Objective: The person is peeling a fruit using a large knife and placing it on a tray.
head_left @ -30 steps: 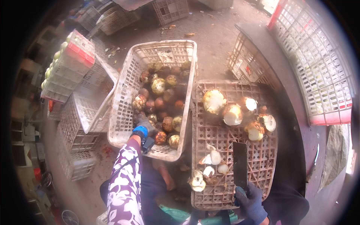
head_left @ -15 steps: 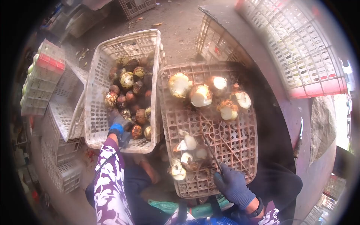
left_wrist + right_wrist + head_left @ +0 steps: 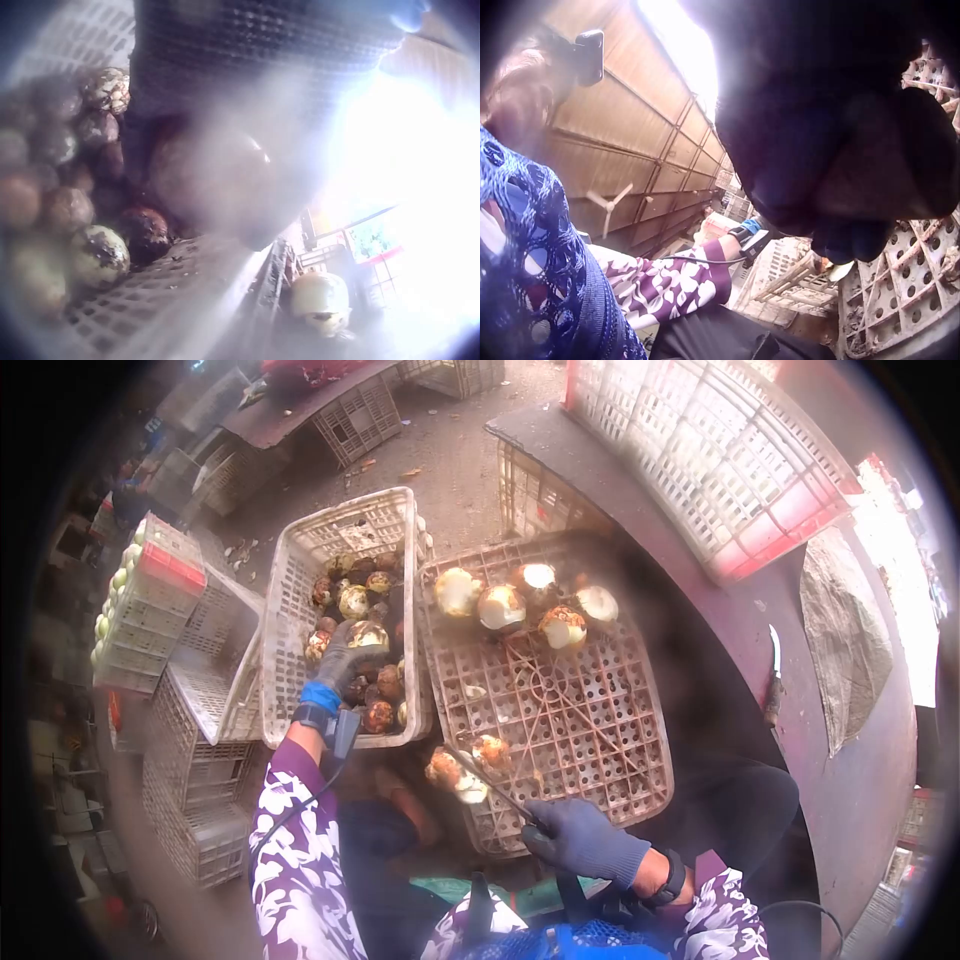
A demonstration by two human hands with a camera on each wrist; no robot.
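Note:
My gloved left hand (image 3: 345, 660) grips a round, pale-and-brown bulb (image 3: 369, 636) over the deep white crate (image 3: 283, 610). Below it in that crate lie several round bulbs (image 3: 353, 601) with brown, reddish or greenish skins. In the left wrist view the glove (image 3: 225, 60) curls over the held bulb, which is blurred. My gloved right hand (image 3: 585, 840) holds a wide dark knife (image 3: 497, 792), seen edge-on. Its blade lies against white and brown trimmings (image 3: 466, 772) at the left edge of an upturned crate (image 3: 560, 710). Several trimmed white bulbs (image 3: 501, 606) stand along that crate's far side.
A second knife (image 3: 774, 675) lies on the dark bench (image 3: 730, 630) to the right, beside a grey cloth (image 3: 845, 640). A tall white and red crate (image 3: 720, 470) stands on the bench. Stacked crates (image 3: 190, 710) and a crate of pale green rounds (image 3: 150, 600) are at the left.
My left hand has risen from among the bulbs with one in its grip. The right hand has swung the knife left, and the trimmings have slid to the upturned crate's left edge.

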